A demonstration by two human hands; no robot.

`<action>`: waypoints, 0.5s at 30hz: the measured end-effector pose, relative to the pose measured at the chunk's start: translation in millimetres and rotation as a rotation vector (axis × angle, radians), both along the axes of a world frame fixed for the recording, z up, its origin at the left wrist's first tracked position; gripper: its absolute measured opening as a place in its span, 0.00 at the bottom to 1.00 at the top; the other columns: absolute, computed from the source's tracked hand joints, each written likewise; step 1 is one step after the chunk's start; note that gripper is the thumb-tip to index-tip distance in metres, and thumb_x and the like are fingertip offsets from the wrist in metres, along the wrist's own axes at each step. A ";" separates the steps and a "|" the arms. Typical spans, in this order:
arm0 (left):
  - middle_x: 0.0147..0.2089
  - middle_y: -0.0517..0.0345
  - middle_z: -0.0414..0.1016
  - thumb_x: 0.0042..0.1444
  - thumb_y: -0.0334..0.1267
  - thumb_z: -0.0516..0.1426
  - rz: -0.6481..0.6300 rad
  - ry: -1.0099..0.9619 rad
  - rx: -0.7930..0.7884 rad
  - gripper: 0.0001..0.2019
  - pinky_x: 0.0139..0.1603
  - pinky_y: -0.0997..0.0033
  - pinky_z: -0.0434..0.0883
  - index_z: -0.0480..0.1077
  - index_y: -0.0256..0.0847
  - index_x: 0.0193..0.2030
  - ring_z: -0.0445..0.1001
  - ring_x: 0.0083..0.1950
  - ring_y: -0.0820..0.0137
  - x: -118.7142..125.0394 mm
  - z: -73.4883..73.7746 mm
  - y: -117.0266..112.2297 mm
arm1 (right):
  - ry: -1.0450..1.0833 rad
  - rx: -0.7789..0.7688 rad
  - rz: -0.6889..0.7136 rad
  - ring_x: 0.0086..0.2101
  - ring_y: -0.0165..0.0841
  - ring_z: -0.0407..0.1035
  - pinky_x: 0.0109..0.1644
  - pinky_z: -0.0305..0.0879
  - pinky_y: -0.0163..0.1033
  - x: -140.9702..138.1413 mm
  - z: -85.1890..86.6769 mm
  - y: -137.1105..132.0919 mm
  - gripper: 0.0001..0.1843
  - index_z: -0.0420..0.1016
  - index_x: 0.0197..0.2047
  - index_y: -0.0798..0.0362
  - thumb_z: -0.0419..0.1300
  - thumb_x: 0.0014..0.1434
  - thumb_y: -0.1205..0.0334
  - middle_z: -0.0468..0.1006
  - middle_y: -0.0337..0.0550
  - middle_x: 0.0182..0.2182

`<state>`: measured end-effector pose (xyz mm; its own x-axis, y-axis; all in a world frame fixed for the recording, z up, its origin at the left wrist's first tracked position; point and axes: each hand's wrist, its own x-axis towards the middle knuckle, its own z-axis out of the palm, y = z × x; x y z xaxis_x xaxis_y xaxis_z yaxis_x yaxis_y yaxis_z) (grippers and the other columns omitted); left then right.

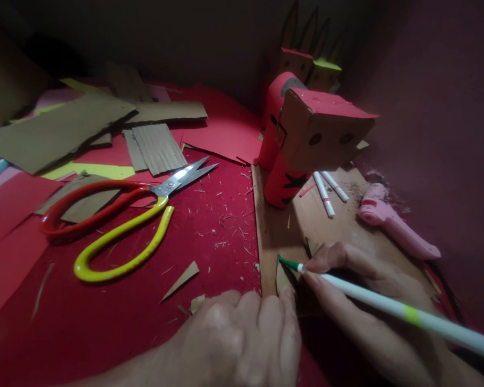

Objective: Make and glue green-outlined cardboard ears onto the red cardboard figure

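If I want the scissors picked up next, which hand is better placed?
Probably the left hand: it looks nearer the scissors and holds no tool, though its fingertips touch the small cardboard piece. The right hand grips the green-tipped marker.

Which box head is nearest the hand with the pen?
The front head, red on top. The rear red-topped head and yellow-topped head sit farther from the right hand and its pen.

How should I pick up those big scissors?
I'd take the scissors by both handles, the red handle and the yellow handle, coming from the left. They curve into wide, rounded loops there, while the parted blades narrow to points away to the right, so fingers should probably stay off that end.
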<state>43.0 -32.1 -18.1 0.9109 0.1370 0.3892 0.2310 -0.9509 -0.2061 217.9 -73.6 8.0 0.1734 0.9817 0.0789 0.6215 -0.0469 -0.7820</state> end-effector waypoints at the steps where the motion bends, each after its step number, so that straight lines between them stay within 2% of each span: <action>1: 0.21 0.59 0.64 0.58 0.27 0.47 0.002 0.009 -0.004 0.15 0.12 0.70 0.64 0.68 0.21 0.48 0.66 0.18 0.69 -0.2 0.5 -0.1 | -0.006 -0.001 -0.005 0.22 0.31 0.70 0.24 0.65 0.35 0.4 -0.6 -0.4 0.05 0.71 0.29 0.49 0.57 0.57 0.61 0.76 0.40 0.22; 8: 0.21 0.59 0.64 0.58 0.27 0.46 -0.011 -0.021 -0.006 0.16 0.11 0.70 0.65 0.68 0.19 0.47 0.66 0.17 0.68 -0.5 -1.3 1.1 | 0.014 0.028 -0.011 0.21 0.31 0.69 0.23 0.64 0.35 -0.9 -3.1 0.0 0.06 0.69 0.27 0.49 0.57 0.56 0.62 0.75 0.40 0.21; 12: 0.21 0.60 0.63 0.58 0.27 0.46 -0.018 -0.048 0.026 0.15 0.09 0.71 0.60 0.69 0.20 0.46 0.63 0.15 0.70 1.0 -3.9 1.1 | 0.005 0.036 0.030 0.22 0.32 0.71 0.23 0.65 0.34 1.0 -1.5 2.6 0.06 0.71 0.27 0.50 0.58 0.55 0.64 0.77 0.40 0.22; 15: 0.20 0.60 0.63 0.58 0.26 0.45 -0.009 -0.055 0.031 0.15 0.09 0.72 0.61 0.69 0.21 0.46 0.64 0.16 0.70 1.7 -3.9 1.0 | -0.008 0.017 -0.017 0.24 0.33 0.72 0.24 0.67 0.35 0.1 1.2 2.8 0.04 0.72 0.28 0.50 0.59 0.55 0.63 0.78 0.41 0.23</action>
<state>44.7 -31.2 -22.0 0.8891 0.1163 0.4427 0.2348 -0.9462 -0.2228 218.0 -70.8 9.2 0.1891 0.9771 0.0973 0.6268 -0.0438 -0.7779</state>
